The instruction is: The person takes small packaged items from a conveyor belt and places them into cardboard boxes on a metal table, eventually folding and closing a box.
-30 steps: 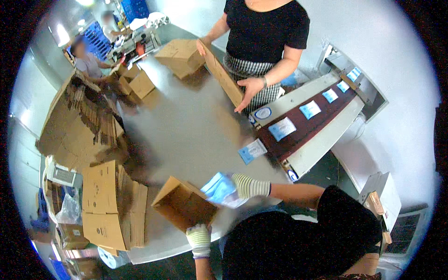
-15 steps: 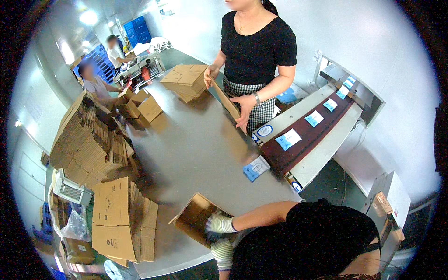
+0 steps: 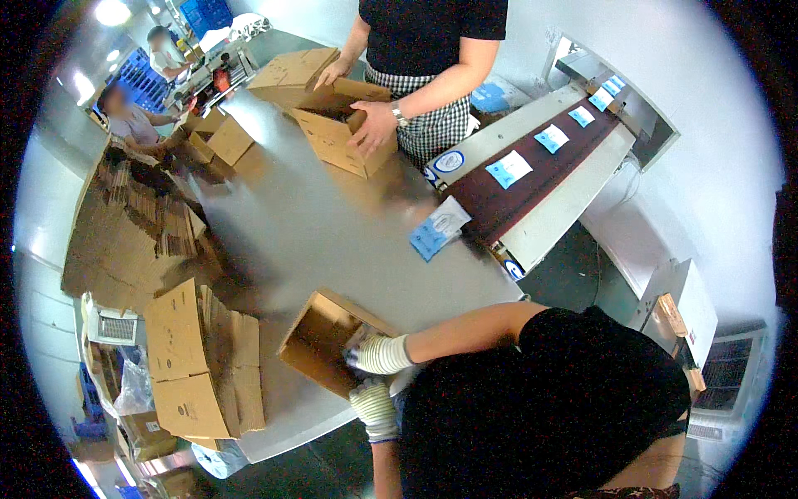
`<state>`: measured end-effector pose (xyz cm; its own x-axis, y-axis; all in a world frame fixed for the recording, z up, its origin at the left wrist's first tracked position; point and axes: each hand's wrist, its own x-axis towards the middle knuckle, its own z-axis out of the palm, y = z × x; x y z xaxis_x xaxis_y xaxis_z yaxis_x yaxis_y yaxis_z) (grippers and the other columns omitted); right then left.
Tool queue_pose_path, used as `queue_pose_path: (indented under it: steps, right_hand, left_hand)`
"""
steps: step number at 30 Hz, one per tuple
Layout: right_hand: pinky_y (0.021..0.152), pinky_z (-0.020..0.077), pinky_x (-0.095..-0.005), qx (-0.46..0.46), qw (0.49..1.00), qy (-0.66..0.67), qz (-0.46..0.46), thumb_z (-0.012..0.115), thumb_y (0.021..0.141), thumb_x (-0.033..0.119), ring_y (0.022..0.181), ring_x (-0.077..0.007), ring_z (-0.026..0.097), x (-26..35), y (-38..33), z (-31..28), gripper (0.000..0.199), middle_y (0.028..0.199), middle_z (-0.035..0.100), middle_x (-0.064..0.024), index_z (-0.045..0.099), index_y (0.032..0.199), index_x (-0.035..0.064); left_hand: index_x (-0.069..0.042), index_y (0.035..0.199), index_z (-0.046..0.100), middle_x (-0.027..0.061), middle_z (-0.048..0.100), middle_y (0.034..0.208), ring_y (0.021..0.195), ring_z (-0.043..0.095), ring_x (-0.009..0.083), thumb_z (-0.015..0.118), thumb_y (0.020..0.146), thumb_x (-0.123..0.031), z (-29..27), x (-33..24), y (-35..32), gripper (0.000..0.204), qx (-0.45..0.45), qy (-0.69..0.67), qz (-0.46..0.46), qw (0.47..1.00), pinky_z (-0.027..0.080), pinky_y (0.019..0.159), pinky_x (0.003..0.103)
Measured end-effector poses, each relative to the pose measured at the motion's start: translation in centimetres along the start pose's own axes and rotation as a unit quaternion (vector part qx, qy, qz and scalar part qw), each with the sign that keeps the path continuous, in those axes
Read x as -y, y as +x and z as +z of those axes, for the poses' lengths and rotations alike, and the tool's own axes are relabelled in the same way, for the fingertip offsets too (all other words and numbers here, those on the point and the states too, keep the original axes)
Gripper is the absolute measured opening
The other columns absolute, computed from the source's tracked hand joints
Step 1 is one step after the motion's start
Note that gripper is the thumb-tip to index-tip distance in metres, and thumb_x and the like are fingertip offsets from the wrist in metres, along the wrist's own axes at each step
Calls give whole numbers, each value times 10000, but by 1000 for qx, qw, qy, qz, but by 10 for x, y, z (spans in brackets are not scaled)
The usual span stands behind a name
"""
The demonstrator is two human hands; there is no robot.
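An open brown cardboard box point(image 3: 312, 328) sits on the near part of the metal table, its inside facing up. My right hand point(image 3: 378, 353), in a striped knit glove, reaches over the near side and grips the box there, fingertips inside. Just below, my gloved left hand point(image 3: 374, 407) holds the near side, its fingers partly hidden by the box edge. A stack of flattened cartons point(image 3: 183, 358) stands to the left of the box. Blue-and-white packets point(image 3: 439, 229) lie at the table edge by the conveyor's end.
A dark red conveyor belt point(image 3: 540, 175) carries several packets at the right. Across the grey table point(image 3: 307, 224), a co-worker in black handles an open carton point(image 3: 345, 137). A tall carton pile point(image 3: 133, 224) stands at the left; two more people are farther back.
My view has shifted, and the box appears turned, with both my hands still at its near side. The co-worker's flat carton has been unfolded into an open box.
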<state>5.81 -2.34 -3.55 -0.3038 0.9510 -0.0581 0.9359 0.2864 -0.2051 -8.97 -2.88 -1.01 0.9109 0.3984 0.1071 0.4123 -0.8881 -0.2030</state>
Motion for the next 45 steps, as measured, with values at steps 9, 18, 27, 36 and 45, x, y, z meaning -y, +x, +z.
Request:
queue_pose_path:
  steps: [9,18,27,36,45]
  right_hand:
    - [851,452,-439,-246,942,228,-5,596,790,239,1003,-307,548,-17,-81,-74,359,1066,574,-124,525,1114,99]
    - [808,455,-445,-182,951,237,76,543,850,304,912,-350,567,-85,-128,-42,323,1011,600,-148,565,1080,78]
    - [687,494,-467,20,957,101,270,600,740,266,751,-378,616,-250,-136,-49,284,788,636,-191,639,935,65]
    - [893,406,-523,260,911,51,316,687,722,225,1030,-334,573,-338,-102,-81,452,1095,603,-184,574,1139,92]
    - [864,467,-360,491,772,211,343,677,654,278,994,-301,595,-335,-94,4,509,1069,611,-215,588,1081,17]
  left_hand:
    - [-172,806,630,22,611,734,625,578,194,604,745,-331,7,25,7,172,27,14,-47,998,428,640,384]
    - [-128,710,589,40,576,701,676,570,214,642,707,-275,-1,26,21,156,34,-24,-37,998,423,678,374]
    - [-122,772,599,39,583,746,726,561,217,653,694,-274,-2,41,29,179,60,-45,-47,996,411,731,375]
    - [-133,759,582,28,557,743,744,548,216,675,652,-262,9,51,28,192,60,-65,-67,994,400,758,378]
    - [-148,758,564,30,539,725,728,550,217,686,659,-286,3,55,34,209,-1,-72,-40,997,408,712,376]
